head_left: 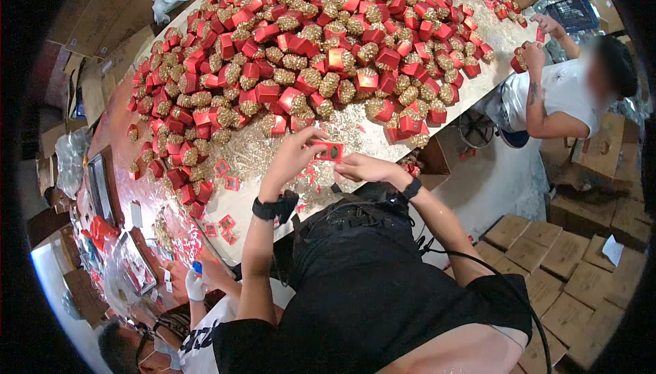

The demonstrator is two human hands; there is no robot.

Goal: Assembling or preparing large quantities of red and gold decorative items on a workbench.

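1. A small flat red card (330,150) with a darker window in its middle is held just above the near edge of the table (355,135), between both hands.
2. The left hand (295,155) reaches up and pinches the card's left end — fingers narrow, wrist bent, a black band on the forearm.
3. The right hand (365,167) lies lower, fingers curled, gripping the card's right end.
4. Bare tabletop lies just around the hands; beyond it, a dense heap of red-and-gold boxes (321,46) covers the surface.
5. Loose red cards (225,182) lie to the left — cardboard cartons (547,258) stand on the floor to the right.
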